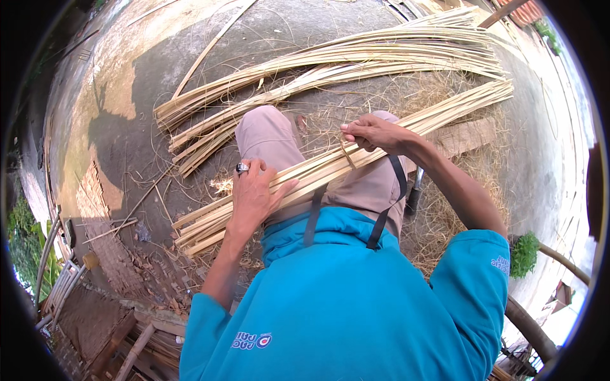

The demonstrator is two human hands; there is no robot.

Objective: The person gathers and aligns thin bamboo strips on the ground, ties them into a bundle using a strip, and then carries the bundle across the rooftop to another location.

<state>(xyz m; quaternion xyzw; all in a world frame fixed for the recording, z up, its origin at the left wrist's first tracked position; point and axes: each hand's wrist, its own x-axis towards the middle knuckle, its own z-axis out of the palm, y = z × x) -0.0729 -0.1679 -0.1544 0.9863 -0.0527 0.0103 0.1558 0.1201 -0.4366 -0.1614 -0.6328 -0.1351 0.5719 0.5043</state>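
A bundle of pale bamboo strips (438, 117) lies slantwise across my lap, from the lower left to the upper right. My left hand (253, 193), with a ring on one finger, grips the bundle near its left end, fingers bent over the far side and thumb along the top. Around the bundle's middle runs a thin brownish binding strip (347, 156). My right hand (375, 133) is closed just above it, pinching the strip's upper end between thumb and fingers. The fingertips partly hide that end.
Long bundles of split bamboo strips (330, 60) lie on the ground beyond my knees. Thin shavings (473, 178) litter the ground to the right, near a flat board (467, 138). By my right thigh is a dark tool handle (414, 195). A rough woven mat (105, 222) lies left.
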